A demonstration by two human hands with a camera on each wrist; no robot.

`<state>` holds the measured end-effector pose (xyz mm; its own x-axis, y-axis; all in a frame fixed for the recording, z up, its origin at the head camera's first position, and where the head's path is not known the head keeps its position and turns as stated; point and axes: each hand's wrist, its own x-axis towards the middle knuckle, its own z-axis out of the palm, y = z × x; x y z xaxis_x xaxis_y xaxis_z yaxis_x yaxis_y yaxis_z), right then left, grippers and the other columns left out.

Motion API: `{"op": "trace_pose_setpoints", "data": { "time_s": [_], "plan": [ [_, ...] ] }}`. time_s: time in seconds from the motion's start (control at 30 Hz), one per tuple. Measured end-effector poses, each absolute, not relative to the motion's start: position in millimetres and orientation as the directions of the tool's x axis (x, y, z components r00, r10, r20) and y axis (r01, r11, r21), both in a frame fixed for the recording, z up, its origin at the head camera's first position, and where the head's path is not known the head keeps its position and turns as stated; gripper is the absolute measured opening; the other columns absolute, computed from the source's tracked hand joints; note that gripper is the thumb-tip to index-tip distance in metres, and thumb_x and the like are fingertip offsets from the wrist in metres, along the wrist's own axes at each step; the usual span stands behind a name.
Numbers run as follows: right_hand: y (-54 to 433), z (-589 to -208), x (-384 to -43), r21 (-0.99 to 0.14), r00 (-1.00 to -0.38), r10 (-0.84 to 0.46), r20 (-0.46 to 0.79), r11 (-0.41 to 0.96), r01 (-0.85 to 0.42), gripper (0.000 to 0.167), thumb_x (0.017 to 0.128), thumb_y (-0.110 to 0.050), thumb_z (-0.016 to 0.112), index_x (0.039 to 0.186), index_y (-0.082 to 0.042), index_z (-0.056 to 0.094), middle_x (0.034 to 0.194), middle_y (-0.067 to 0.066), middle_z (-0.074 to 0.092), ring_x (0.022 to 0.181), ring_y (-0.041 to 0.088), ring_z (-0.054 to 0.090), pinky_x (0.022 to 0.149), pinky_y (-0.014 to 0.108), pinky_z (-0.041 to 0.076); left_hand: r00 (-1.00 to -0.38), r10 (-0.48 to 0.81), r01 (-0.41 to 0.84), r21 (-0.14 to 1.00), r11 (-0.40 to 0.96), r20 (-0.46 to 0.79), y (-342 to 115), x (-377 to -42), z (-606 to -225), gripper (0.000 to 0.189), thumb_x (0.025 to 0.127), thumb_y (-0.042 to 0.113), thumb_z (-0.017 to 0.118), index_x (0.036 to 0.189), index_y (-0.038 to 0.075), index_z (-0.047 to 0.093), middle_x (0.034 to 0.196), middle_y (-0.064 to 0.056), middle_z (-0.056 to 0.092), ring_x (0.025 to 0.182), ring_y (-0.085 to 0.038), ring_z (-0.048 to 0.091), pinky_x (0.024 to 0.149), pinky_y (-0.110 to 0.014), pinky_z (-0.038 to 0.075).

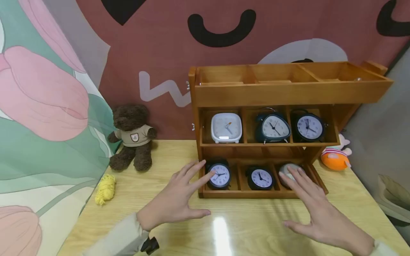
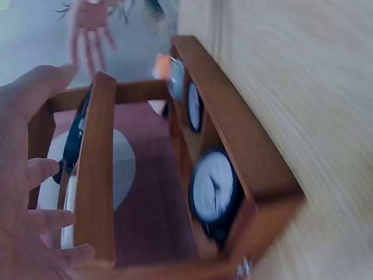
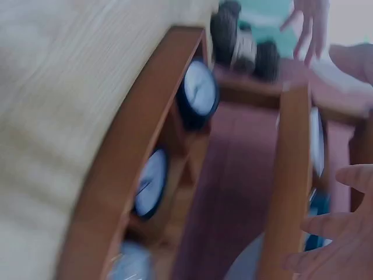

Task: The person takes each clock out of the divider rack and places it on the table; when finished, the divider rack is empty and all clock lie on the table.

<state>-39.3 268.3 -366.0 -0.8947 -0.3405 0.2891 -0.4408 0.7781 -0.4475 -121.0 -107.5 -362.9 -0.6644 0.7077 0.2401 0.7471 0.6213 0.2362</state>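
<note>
My left hand (image 1: 175,199) hovers with spread fingers before the lower left compartment of a wooden shelf (image 1: 288,94). Its fingertips overlap a round black alarm clock (image 1: 221,180) in the head view. On the other side my right hand (image 1: 315,209) is spread too, its fingers partly covering a pale round thing (image 1: 289,168) in the lower right compartment. Neither hand holds anything. Between them sits a small black clock (image 1: 261,179). The middle tier carries a white square clock (image 1: 226,134), a dark teal rounded-triangle clock (image 1: 276,127) and a round black clock (image 1: 309,127).
The shelf's top tier (image 1: 221,74) has three compartments and juts forward. Left of the shelf a brown teddy bear (image 1: 134,138) leans at the wall, with a yellow yarn bundle (image 1: 105,189) nearer. An orange plush toy (image 1: 335,156) lies by the right side on the wooden table (image 1: 250,227).
</note>
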Motion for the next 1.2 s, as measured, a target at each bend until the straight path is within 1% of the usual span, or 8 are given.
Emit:
{"op": "trace_pose_setpoints", "data": {
  "time_s": [0.23, 0.47, 0.57, 0.77, 0.87, 0.97, 1.03, 1.2],
  "plan": [
    [326.1, -403.1, -30.6, -0.497, -0.946, -0.119, 0.303, 0.827, -0.263, 0.114, 0.062, -0.024, 0.09, 0.154, -0.02, 0.023, 0.159, 0.019, 0.02, 0.142, 0.048, 0.02, 0.094, 0.081, 0.021, -0.639, 0.719, 0.744, 0.453, 0.491, 0.271, -45.7, -132.3, -388.5, 0.083, 0.079, 0.045, 0.077, 0.149, 0.03, 0.036, 0.157, -0.006, 0.027, 0.14, -0.029, 0.034, 0.105, -0.048, 0.043],
    [374.2, -446.0, -46.1, -0.572, -0.976, 0.059, 0.211, 0.817, -0.075, 0.115, 0.067, -0.027, 0.089, 0.156, -0.016, 0.016, 0.15, 0.031, 0.029, 0.125, 0.054, 0.039, 0.096, 0.042, 0.049, -0.676, 0.703, 0.688, 0.531, 0.494, 0.222, 16.5, -146.7, -406.2, 0.08, 0.077, 0.044, 0.078, 0.146, 0.029, 0.04, 0.154, -0.009, 0.033, 0.137, -0.031, 0.038, 0.103, -0.05, 0.045],
    [388.5, -461.7, -58.7, -0.668, -0.981, 0.118, 0.151, 0.744, -0.013, 0.111, 0.071, -0.023, 0.086, 0.156, -0.012, 0.015, 0.151, 0.033, 0.027, 0.121, 0.058, 0.043, 0.09, 0.051, 0.049, -0.658, 0.721, 0.696, 0.542, 0.471, 0.218, 45.4, -153.4, -412.3, 0.081, 0.077, 0.045, 0.078, 0.147, 0.029, 0.04, 0.153, -0.009, 0.033, 0.137, -0.031, 0.039, 0.102, -0.048, 0.045],
    [398.6, -492.5, -68.8, -0.748, -0.973, 0.18, 0.146, 0.663, 0.011, 0.093, 0.074, -0.02, 0.084, 0.151, -0.01, 0.032, 0.144, 0.027, 0.042, 0.111, 0.019, 0.062, 0.082, 0.003, 0.043, -0.638, 0.746, 0.697, 0.556, 0.453, 0.193, 90.2, -158.8, -425.8, 0.08, 0.078, 0.043, 0.078, 0.146, 0.027, 0.041, 0.153, -0.008, 0.034, 0.137, -0.029, 0.039, 0.103, -0.044, 0.045],
    [398.6, -498.2, -70.3, -0.719, -0.955, 0.223, 0.197, 0.695, 0.014, 0.083, 0.074, -0.021, 0.084, 0.145, -0.01, 0.042, 0.139, 0.025, 0.051, 0.105, 0.017, 0.065, 0.078, 0.001, 0.043, -0.641, 0.744, 0.689, 0.57, 0.448, 0.19, 107.5, -164.4, -425.6, 0.079, 0.078, 0.042, 0.078, 0.146, 0.027, 0.041, 0.153, -0.01, 0.035, 0.137, -0.03, 0.039, 0.103, -0.044, 0.046],
    [399.3, -498.4, -73.4, -0.692, -0.938, 0.259, 0.23, 0.721, 0.03, 0.077, 0.075, -0.022, 0.084, 0.141, -0.009, 0.048, 0.136, 0.025, 0.053, 0.108, 0.042, 0.061, 0.077, 0.002, 0.045, -0.637, 0.745, 0.691, 0.576, 0.438, 0.199, 125.8, -174.2, -422.5, 0.078, 0.078, 0.039, 0.079, 0.145, 0.027, 0.043, 0.15, -0.011, 0.039, 0.135, -0.03, 0.042, 0.101, -0.042, 0.047],
    [400.0, -499.5, -75.9, -0.683, -0.93, 0.277, 0.242, 0.729, 0.039, 0.075, 0.075, -0.023, 0.084, 0.14, -0.01, 0.05, 0.135, 0.023, 0.055, 0.108, 0.041, 0.062, 0.077, 0.005, 0.048, -0.633, 0.747, 0.695, 0.575, 0.431, 0.205, 139.3, -181.9, -422.9, 0.077, 0.077, 0.036, 0.08, 0.144, 0.025, 0.044, 0.148, -0.012, 0.041, 0.133, -0.03, 0.044, 0.1, -0.039, 0.048],
    [396.6, -505.6, -78.9, -0.712, -0.933, 0.294, 0.209, 0.7, 0.061, 0.073, 0.075, -0.023, 0.084, 0.139, -0.01, 0.051, 0.135, 0.023, 0.055, 0.108, 0.042, 0.064, 0.081, 0.028, 0.057, -0.637, 0.747, 0.701, 0.544, 0.461, 0.189, 171.3, -195.6, -435.4, 0.074, 0.072, 0.036, 0.084, 0.138, 0.019, 0.053, 0.132, -0.007, 0.056, 0.118, -0.02, 0.055, 0.093, -0.028, 0.048]
  ]
}}
